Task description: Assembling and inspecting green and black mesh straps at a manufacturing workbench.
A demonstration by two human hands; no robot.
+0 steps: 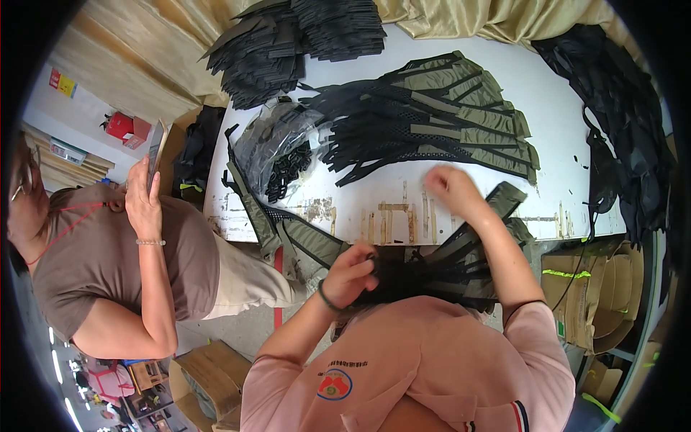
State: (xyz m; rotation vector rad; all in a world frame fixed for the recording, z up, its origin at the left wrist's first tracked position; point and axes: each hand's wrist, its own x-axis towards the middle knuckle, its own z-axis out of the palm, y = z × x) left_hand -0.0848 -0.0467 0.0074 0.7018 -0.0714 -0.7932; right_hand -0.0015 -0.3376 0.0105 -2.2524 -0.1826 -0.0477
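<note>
My left hand is closed near my lap, its fingers curled round something small and dark that I cannot make out. Right beside it, black mesh and webbing of a bundle of straps lies across my lap and up against the table edge. My right hand hovers over the front of the table with curled fingers, smeared by motion. Beyond it, several olive-green and black mesh shoulder straps lie fanned out. To their left, a clear plastic bag holds black plastic buckles. Another green strap hangs over the table's front edge.
Stacks of black flat pieces fill the back left of the white table. Black bags are heaped at the right. A co-worker stands at left, holding a phone. Cardboard boxes sit below.
</note>
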